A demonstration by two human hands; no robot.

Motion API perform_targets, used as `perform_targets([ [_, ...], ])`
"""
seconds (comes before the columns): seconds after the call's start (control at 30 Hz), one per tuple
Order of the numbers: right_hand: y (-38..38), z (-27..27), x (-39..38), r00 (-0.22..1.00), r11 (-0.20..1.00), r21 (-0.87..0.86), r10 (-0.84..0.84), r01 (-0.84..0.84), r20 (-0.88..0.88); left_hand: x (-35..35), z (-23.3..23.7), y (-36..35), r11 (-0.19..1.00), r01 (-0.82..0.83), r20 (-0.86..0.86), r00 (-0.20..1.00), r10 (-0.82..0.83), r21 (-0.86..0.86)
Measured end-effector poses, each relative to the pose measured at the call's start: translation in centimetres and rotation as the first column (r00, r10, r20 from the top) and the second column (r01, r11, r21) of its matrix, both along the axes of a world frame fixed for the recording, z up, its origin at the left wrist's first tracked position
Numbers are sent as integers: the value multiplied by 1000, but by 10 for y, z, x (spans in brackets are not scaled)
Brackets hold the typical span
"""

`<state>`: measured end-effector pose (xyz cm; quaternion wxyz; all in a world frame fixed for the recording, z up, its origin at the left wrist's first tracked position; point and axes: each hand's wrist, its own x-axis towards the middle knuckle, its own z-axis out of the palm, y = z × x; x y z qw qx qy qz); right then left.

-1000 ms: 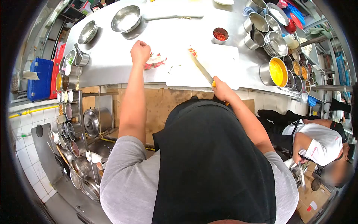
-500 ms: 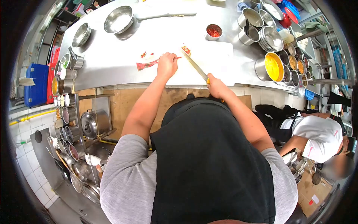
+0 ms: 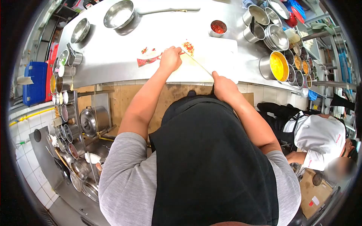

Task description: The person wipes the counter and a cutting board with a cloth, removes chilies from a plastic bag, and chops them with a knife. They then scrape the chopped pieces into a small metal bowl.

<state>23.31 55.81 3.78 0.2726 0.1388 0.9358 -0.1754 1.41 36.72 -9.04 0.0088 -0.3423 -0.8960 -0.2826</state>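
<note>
My left hand (image 3: pixel 171 59) is closed on the white cutting board (image 3: pixel 224 56), its fingertips pressed on a red chili (image 3: pixel 183 53) that is mostly hidden. My right hand (image 3: pixel 224 87) grips the handle of a knife (image 3: pixel 200 64). Its blade slants up and left, with the tip close to my left fingertips. Small chopped red bits (image 3: pixel 189 48) lie just beyond the blade. Left of my left hand is a long red and whitish piece (image 3: pixel 148 61), too blurred to name, with some red and pale scraps (image 3: pixel 146 50) above it.
A metal cup (image 3: pixel 217 28) of chopped red pieces stands behind the board. Metal bowls (image 3: pixel 119 15) sit at the back left. Crowded along the right are pots, including one with yellow contents (image 3: pixel 278 67). A co-worker in a white shirt (image 3: pixel 318 135) is at the right.
The knife has turned from showing its flat side to nearly edge-on, and its tip has come nearer my left fingers. My left hand has shifted slightly right. The co-worker's arm has moved.
</note>
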Motion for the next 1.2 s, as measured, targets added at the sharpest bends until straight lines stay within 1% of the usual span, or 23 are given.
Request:
perform_targets([
  [0.1,-2,-35,-13,1000,999,-38,6,-6,-3,-1,-5,-2,1000,-1,20,1000,2,-20],
  [0.17,-1,-64,-24,996,998,-61,13,-18,-87,-3,-3,-1,1000,0,27,1000,1,-22],
  [0.23,-2,-46,-26,997,999,-43,29,-33,-73,0,-1,-4,999,-19,68,997,21,-31],
  [0.3,-3,-16,-23,998,999,-26,43,-45,-55,-1,-4,-4,999,-21,57,998,23,-34],
  [0.37,-5,8,-13,999,1000,-15,22,-21,44,-2,-10,-5,999,-28,48,998,30,-35],
  [0.43,-2,-7,-11,999,999,-25,38,-37,17,-2,-13,-6,999,-27,-21,999,28,29],
  [0.57,-4,-62,-27,998,998,-53,35,-38,-55,-2,-11,-7,997,0,-19,1000,1,80],
  [0.6,-4,-58,-31,998,998,-51,35,-38,-61,-1,-9,-7,997,-6,-9,1000,6,71],
  [0.7,-7,-20,-32,997,998,-53,26,-30,-67,-1,-11,-10,999,-14,8,1000,14,48],
  [0.73,-6,-5,-25,998,998,-41,37,-39,-41,-2,-11,-10,999,-25,15,1000,25,39],
  [0.8,-5,2,-15,998,998,-30,57,-57,-8,-3,-13,-11,998,-23,19,1000,22,64],
  [0.87,-4,-5,-10,998,999,-26,46,-45,33,-2,-13,-12,996,-16,24,1000,14,88],
  [0.9,-5,-24,-11,998,999,-26,45,-44,37,-1,-12,-12,996,-20,20,1000,18,86],
  [0.93,-6,-53,-15,999,998,-45,36,-37,-25,1,-11,-11,996,-21,15,1000,20,85],
  [0.97,-6,-69,-21,995,997,-63,26,-32,-92,1,-10,-11,996,-19,12,1000,18,86],
  [1.07,-7,-39,-35,997,997,-62,43,-47,-58,3,-10,-14,996,-4,18,1000,3,89],
  [1.13,-4,-9,-26,998,997,-50,60,-62,-35,1,-12,-12,997,-12,1,1000,12,79],
  [1.2,-2,-4,-17,996,995,-40,89,-89,-5,-1,-15,-13,997,-8,-6,1000,9,83],
])
